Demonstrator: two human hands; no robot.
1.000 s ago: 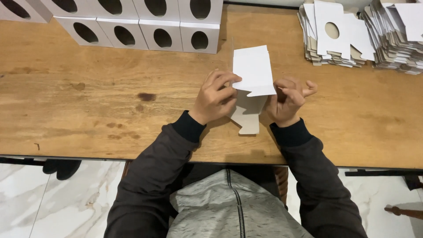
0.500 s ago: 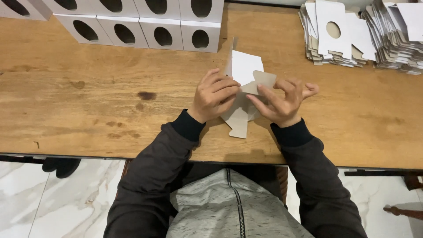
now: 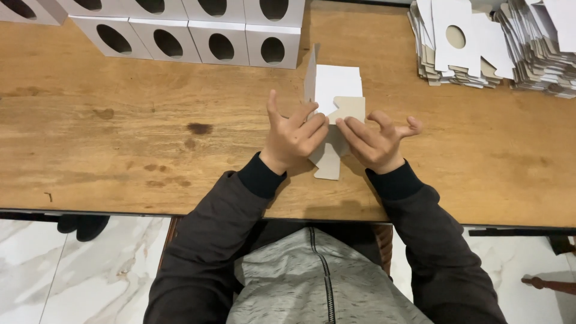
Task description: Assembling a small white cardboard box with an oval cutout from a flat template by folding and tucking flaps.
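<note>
Presently, both hands, left hand (image 3: 294, 135) and right hand (image 3: 375, 141), fingers splayed, pressed fingertips on a half-folded white carton blank (image 3: 336, 99) at mid-table (image 3: 120, 144); risk: uneven pressure likely creasing its brown flap crooked.

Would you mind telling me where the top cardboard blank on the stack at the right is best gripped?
Probably by the near edge of the top blank, coming from the person's side. It lies flat on the stack of blanks, so pinching its overhanging tab should lift it alone.
</note>
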